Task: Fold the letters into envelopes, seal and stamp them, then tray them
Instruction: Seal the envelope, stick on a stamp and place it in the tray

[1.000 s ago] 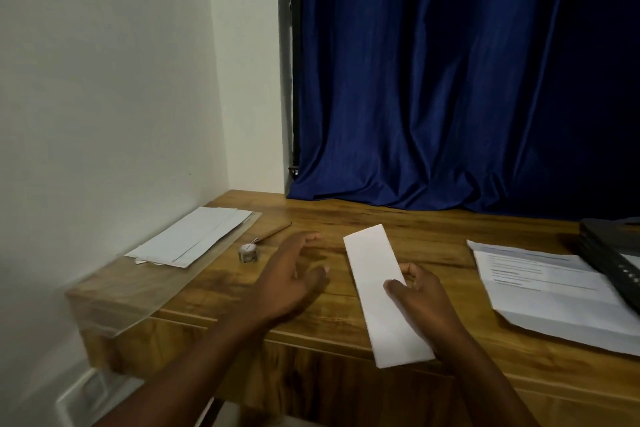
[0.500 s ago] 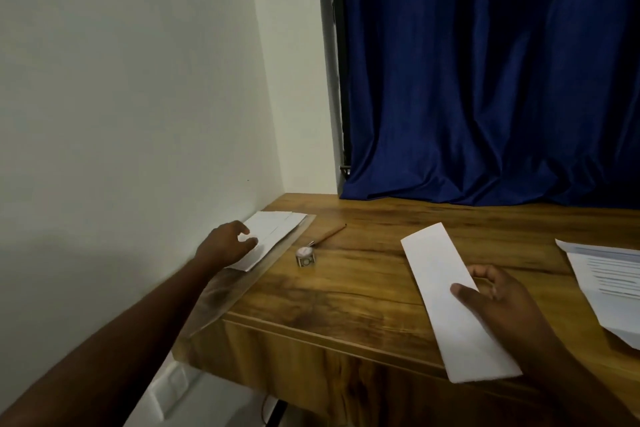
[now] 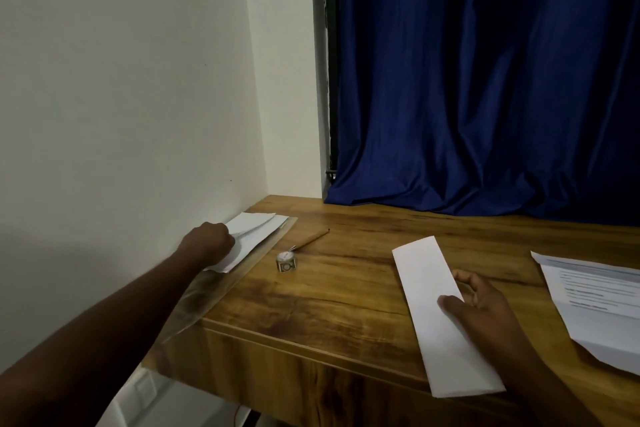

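A folded white letter [image 3: 429,291] lies lengthwise on the wooden desk [image 3: 346,291], and my right hand [image 3: 485,308] holds its right edge with the thumb on top. At the desk's left edge a small stack of white envelopes [image 3: 258,230] rests on a clear plastic tray [image 3: 242,277] against the wall. My left hand [image 3: 209,244] is closed on the near end of the top envelope, whose corner lifts a little. A small stamp roll [image 3: 286,262] stands between the tray and the letter.
A thin wooden-handled brush [image 3: 310,239] lies behind the stamp roll. Printed sheets [image 3: 595,298] sit at the right edge. A white wall borders the desk on the left, and a blue curtain [image 3: 485,80] hangs behind it.
My left hand has gone from the middle of the desk to the envelope stack and closed on the top one. The view has swung left. My right hand stays on the folded letter.
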The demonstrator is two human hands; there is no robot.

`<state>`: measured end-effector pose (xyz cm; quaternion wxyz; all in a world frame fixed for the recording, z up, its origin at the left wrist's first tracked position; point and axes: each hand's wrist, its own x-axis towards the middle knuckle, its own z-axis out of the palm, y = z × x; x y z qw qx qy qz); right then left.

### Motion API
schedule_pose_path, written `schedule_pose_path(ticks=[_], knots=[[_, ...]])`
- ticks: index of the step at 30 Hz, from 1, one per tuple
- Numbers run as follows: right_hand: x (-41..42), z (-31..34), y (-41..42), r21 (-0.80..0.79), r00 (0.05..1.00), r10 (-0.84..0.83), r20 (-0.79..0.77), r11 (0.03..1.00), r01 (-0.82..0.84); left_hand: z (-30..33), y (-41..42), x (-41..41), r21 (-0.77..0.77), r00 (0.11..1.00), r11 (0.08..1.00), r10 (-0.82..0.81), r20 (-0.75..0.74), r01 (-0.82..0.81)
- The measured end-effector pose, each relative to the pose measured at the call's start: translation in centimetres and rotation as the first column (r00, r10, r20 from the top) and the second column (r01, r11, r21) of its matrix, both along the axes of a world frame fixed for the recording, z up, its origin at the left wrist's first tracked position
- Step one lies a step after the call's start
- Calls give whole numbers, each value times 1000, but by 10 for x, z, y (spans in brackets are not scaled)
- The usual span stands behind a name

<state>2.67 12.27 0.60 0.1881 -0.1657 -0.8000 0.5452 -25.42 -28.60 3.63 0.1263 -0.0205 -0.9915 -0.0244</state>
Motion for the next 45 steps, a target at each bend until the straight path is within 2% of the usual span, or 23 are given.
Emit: schedule_pose_path(ticks=[3, 6, 9, 12, 15, 18, 21, 23, 25, 27, 29, 33, 36, 38, 41, 42, 43, 45], knots=[[2, 2, -1, 43, 1000, 22, -14, 999, -21, 7, -7, 1, 29, 998, 1000, -5, -64, 7], [4, 3, -2, 53, 998, 46, -30, 998, -44, 33, -19, 11, 124, 969, 990, -38, -246, 70], [4, 2, -2, 35, 994, 87, -59, 996, -85, 69, -19, 36, 259, 889, 949, -42, -456, 178], [5, 3, -1, 58, 984, 149, -94, 988, -144, 103, -9, 62, 386, 809, 865, -38, -587, 321], [5, 1, 0, 123, 983, 179, -31, 977, -174, 128, 13, 88, 548, 744, 627, -76, -664, 554], [7, 1, -2, 88, 988, 155, -21, 984, -152, 132, 46, 112, 681, 749, 350, -100, -655, 643], [14, 5, -7, 13, 990, 143, -10, 990, -143, 112, 89, 135, 863, 851, -46, -151, -503, 502], [20, 9, -10, -54, 989, 147, -8, 988, -148, 89, 125, 155, 899, 885, -275, -228, -406, 341], [31, 15, -15, -180, 981, 186, -63, 964, -194, 63, 164, 182, 903, 906, -396, -299, -300, 169], [38, 19, -17, -277, 965, 234, -115, 925, -258, 37, 197, 204, 901, 922, -434, -343, -181, 16], [41, 20, -17, -307, 960, 241, -143, 911, -275, 13, 224, 218, 877, 910, -466, -404, -91, -119], [38, 17, -12, -276, 991, 94, -97, 954, -117, -17, 254, 226, 869, 866, -431, -500, -6, -242], [34, 14, -10, -225, 997, 51, -60, 972, -63, -27, 250, 212, 948, 871, -276, -491, 2, -158], [32, 13, -11, -233, 995, 80, -65, 968, -93, -29, 240, 201, 996, 897, -94, -440, -33, -9], [31, 14, -9, -252, 994, 86, -65, 963, -100, -24, 223, 200, 923, 943, 310, -307, -130, 228], [29, 15, -8, -251, 995, 80, -57, 964, -92, -21, 217, 202, 859, 925, 409, -339, -171, 309], [28, 14, -5, -248, 996, 76, -39, 965, -83, -17, 210, 205, 784, 876, 463, -438, -202, 412], [24, 14, -1, -238, 998, 63, -6, 969, -63, -12, 200, 209, 643, 684, 431, -700, -205, 633]])
